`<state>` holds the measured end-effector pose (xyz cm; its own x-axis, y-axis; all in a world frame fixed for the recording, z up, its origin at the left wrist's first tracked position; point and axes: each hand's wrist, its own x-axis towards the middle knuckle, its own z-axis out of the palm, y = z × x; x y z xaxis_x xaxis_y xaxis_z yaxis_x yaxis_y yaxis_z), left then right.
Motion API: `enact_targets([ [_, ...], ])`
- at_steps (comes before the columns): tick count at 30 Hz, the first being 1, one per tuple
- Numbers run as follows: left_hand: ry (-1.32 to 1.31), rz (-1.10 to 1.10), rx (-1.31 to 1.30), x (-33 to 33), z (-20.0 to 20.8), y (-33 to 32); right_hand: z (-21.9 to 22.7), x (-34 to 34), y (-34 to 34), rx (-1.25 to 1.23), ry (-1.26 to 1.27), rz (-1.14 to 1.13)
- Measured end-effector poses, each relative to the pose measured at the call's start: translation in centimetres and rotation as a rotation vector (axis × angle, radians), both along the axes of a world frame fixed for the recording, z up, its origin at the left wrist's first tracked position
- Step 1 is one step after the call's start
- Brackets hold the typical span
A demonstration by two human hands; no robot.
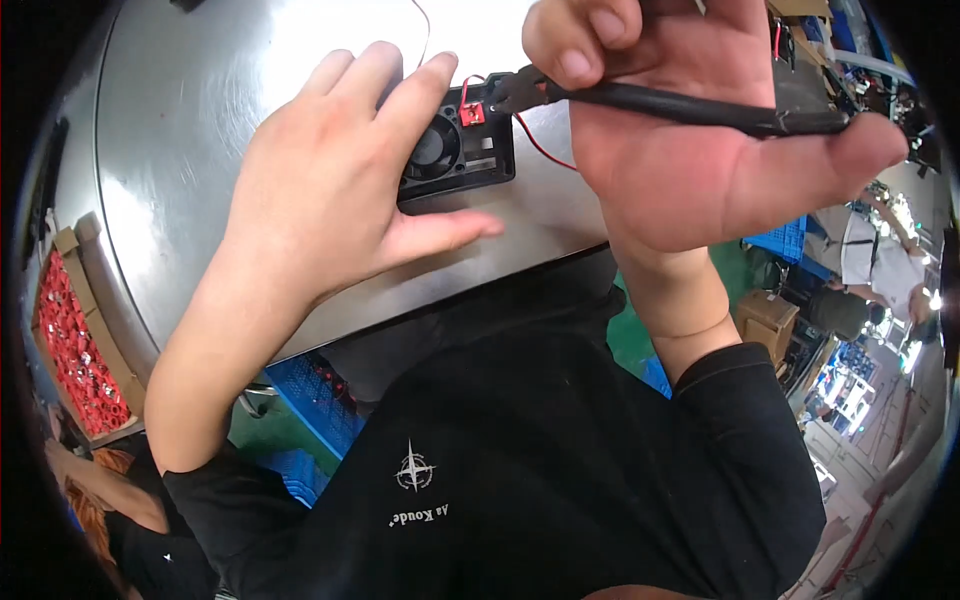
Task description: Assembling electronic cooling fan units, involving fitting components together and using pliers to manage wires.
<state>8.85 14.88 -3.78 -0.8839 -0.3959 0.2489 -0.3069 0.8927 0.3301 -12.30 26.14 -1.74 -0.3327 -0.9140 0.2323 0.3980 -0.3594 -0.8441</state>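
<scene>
A black plastic housing [508, 160] lies on the metal table with a small black fan [436, 148] inside it. Beside the fan sits a small red block [472, 114] with metal contacts, and thin red and dark wires run from this area. My left hand [320, 165] rests over the housing's left part, fingers spread, thumb stretched out in front of its near edge. In my right hand [690, 140], palm turned up, is a pair of black-handled pliers [690, 105]. Their dark, worn jaws reach the housing's right far corner, close to the red block. Whether the jaws grip anything cannot be made out.
The shiny metal table [180, 130] curves away at left. A cardboard box [85, 350] of red parts stands left of it. Blue crates [310, 400] are below the near edge. At right are a brown carton [768, 320] and a person [870, 260]; another person [140, 530] is at lower left.
</scene>
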Motion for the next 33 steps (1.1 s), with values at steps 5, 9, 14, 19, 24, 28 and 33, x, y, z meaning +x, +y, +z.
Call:
enact_targets([
  [5,-0.122,0.094,0.063,0.4,0.1,0.5,-0.9,0.7,-1.6,0.025,-0.026,0.022],
  [9,-0.159,0.131,0.139,0.6,0.0,0.5,-1.2,0.3,-3.0,0.031,-0.048,0.047],
  [14,-0.076,0.115,0.123,0.2,-0.2,0.5,-0.8,2.0,-3.8,0.035,-0.067,0.058],
  [19,-0.054,0.116,0.134,-0.2,0.5,0.6,-0.3,2.8,-3.5,0.041,-0.104,0.068],
  [24,-0.026,0.147,0.142,-0.5,0.0,0.7,0.5,1.6,-3.5,0.04,-0.144,0.067],
  [28,-0.045,0.112,0.144,-2.0,0.8,0.6,0.3,1.7,-3.6,0.042,-0.188,0.045],
  [33,-0.024,0.116,0.15,-6.1,1.8,0.7,1.3,-1.9,-3.8,0.049,-0.237,0.033],
])
